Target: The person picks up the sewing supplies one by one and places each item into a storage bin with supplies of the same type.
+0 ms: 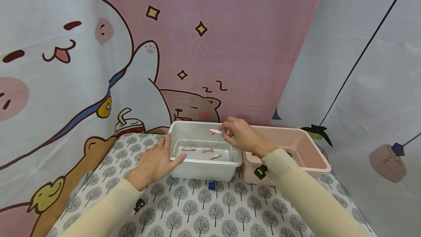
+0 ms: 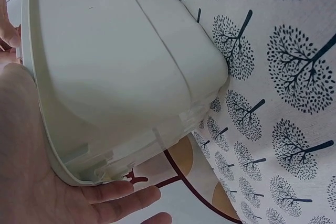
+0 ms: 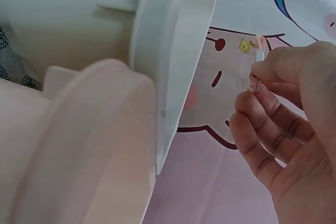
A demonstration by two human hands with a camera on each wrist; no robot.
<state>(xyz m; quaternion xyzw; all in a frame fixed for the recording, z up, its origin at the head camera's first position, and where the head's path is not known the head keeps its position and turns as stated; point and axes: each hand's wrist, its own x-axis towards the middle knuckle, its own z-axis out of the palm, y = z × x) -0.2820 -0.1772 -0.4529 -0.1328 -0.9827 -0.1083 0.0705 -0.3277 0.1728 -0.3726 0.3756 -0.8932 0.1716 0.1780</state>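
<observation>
My right hand (image 1: 245, 136) pinches a small pink-and-white piece (image 1: 215, 131) between thumb and fingertips, above the white bin (image 1: 204, 171). In the right wrist view the held piece (image 3: 254, 82) has pink ends and a yellow patch beside it; its exact kind is unclear. Three similar pieces lie apart on the white bin's floor: one left piece (image 1: 188, 149), one middle piece (image 1: 207, 150) and one right piece (image 1: 215, 156). Resting on that bin's front left corner, my left hand (image 1: 156, 165) has its fingers extended along the rim and its thumb over the front edge.
A pink bin (image 1: 309, 153) adjoins the white bin on the right; my right forearm hides part of it, and some dark things show inside. A small blue object (image 1: 212, 185) lies in front of the white bin on the tree-print cloth (image 1: 197, 211). Cartoon-printed curtains (image 1: 236, 65) hang behind.
</observation>
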